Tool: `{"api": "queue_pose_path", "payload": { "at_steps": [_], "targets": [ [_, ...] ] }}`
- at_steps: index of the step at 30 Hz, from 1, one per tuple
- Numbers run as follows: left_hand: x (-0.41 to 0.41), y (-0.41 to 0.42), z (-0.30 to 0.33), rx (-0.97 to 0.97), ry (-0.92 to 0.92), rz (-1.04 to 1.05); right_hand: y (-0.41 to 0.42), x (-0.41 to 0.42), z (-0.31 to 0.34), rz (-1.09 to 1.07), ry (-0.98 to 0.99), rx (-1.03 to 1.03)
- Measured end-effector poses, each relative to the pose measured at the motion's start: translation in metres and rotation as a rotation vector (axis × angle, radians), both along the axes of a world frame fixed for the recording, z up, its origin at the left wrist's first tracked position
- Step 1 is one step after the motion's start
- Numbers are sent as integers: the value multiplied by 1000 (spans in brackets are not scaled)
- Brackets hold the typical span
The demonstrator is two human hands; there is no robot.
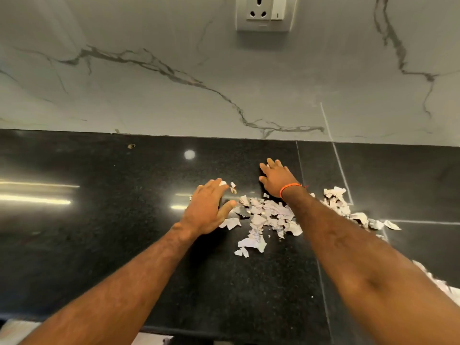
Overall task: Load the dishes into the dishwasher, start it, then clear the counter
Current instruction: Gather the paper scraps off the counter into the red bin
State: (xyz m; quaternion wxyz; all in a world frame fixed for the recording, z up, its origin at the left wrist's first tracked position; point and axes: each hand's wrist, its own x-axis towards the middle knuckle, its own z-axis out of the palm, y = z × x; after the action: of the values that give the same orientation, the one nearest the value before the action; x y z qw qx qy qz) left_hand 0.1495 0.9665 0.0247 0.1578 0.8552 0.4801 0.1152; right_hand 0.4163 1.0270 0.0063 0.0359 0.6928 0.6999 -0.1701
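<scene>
Several torn white paper scraps (270, 216) lie scattered on the black granite counter (99, 232), spreading right toward more paper scraps (336, 202). My left hand (207, 207) rests palm down at the left edge of the pile, fingers apart, with a scrap under its fingertips. My right hand (275, 176), with an orange thread on the wrist, lies flat on the counter behind the pile, fingers spread. Neither hand visibly grips anything. No dishes or dishwasher are in view.
A grey marble backsplash (174, 95) rises behind the counter, with a wall socket (263, 13) at the top. The counter's front edge (174, 329) runs along the bottom. More paper scraps (438, 282) lie at the far right.
</scene>
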Motion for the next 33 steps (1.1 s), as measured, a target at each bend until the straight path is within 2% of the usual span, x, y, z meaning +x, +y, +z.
{"api": "queue_pose_path", "payload": {
  "at_steps": [3,5,7,13,16,19,22,25,28,30,33],
  "targets": [
    [-20,0,-19,-131,113,161,-33,-6,-4,-30,54,100],
    [-21,2,-29,-173,182,143,-68,-8,-4,-93,92,147],
    [-9,5,-33,-164,169,56,-99,-12,2,-151,80,179],
    [45,7,-32,-232,-28,-243,-162,-41,27,-246,10,403],
    [52,5,-29,-367,-315,-322,-194,-71,16,-323,57,298],
    [43,15,-24,-285,-414,-290,-203,-95,-3,-320,-67,167],
    [30,35,-25,-154,-297,-255,-200,-95,-15,-461,-162,150],
    [17,37,-31,-127,-30,-321,-201,-81,-14,-695,-199,173],
    [20,24,-41,-1,171,-396,-212,-76,-9,-753,-153,266],
    [34,15,-44,14,170,-403,-223,-88,-3,-689,-120,333],
    [65,3,-45,-42,28,-471,-237,-114,-3,-616,-118,323]
  ]
}}
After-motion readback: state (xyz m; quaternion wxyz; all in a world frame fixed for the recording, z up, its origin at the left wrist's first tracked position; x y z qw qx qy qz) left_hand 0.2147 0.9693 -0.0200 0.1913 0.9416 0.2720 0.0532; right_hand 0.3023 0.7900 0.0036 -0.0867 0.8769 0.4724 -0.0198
